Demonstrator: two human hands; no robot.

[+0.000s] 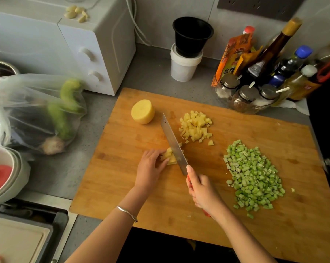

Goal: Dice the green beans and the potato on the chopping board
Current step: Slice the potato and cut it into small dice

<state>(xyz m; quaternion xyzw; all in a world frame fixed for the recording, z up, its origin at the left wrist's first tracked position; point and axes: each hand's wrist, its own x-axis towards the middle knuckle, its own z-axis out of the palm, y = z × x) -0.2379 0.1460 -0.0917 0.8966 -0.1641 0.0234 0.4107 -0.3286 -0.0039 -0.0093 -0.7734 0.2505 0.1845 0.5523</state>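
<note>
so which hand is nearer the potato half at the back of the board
Left. The left hand holds potato strips just in front of the potato half; the right hand grips the knife, closer to the person and further right.

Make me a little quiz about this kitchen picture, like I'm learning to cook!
1. True or false: the green beans are already diced.
2. Which hand grips the knife? A) left B) right
3. Fill in: the left hand holds the potato strips at the blade, while the uncut potato half waits on the ____.

Key: 1 true. 2 B, the right hand. 3 chopping board.
</note>
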